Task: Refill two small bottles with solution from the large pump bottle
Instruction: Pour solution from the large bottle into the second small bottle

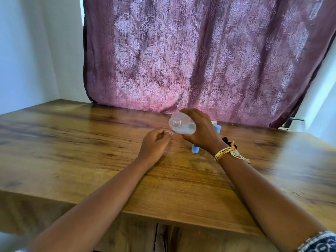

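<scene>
My right hand [201, 130] grips the large clear bottle [181, 124], tipped on its side above the table with its open threaded neck toward the left; clear liquid shows inside and no pump is on it. My left hand [155, 142] is closed around a small clear bottle [168, 132] held just below and left of that neck; most of it is hidden by my fingers. A small blue cap [195, 148] stands on the table under my right wrist. Another blue piece [218, 128] shows behind my right hand, partly hidden.
The wooden table [91, 151] reaches a purple patterned curtain [200, 55] at the back. A dark object [229, 141] lies behind my right wrist, which wears string bracelets. White walls stand at left and right. The table's front edge is near me.
</scene>
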Demonstrator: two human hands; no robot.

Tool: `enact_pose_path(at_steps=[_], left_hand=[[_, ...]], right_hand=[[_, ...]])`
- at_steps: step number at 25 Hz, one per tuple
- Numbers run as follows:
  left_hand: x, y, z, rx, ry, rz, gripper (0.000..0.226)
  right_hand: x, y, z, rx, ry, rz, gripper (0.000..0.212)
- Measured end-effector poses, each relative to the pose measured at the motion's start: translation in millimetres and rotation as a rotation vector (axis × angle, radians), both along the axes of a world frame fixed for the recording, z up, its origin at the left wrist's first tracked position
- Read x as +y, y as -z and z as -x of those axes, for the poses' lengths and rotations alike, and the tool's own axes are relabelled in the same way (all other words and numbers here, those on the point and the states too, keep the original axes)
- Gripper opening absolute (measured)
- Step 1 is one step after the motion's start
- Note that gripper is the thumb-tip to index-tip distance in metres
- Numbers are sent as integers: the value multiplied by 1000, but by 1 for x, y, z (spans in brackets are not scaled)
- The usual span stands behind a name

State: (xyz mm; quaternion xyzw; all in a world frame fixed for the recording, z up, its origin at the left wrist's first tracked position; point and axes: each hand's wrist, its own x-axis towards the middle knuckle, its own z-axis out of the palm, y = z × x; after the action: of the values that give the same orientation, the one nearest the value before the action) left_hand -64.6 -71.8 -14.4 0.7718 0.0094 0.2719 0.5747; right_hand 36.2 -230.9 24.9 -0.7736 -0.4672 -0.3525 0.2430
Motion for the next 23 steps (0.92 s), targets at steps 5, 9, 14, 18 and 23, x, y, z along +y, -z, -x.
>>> enact_pose_path(at_steps=[5, 9, 14, 18, 23], left_hand=[[1, 0, 0, -10, 25, 0, 27], [2, 1, -1, -18, 24, -35, 18], [4, 3, -3, -37, 24, -75, 22], [3, 1, -3, -46, 6, -99, 23], [2, 2, -2, -53, 16, -102, 21]], right_hand=[[-1, -1, -5, -31, 15, 17, 62], [-3, -1, -7, -70, 44, 49, 62], [-4, -3, -7, -115, 35, 44, 58], [-3, -2, -7, -153, 26, 54, 55], [-4, -2, -9, -178, 43, 87, 54]])
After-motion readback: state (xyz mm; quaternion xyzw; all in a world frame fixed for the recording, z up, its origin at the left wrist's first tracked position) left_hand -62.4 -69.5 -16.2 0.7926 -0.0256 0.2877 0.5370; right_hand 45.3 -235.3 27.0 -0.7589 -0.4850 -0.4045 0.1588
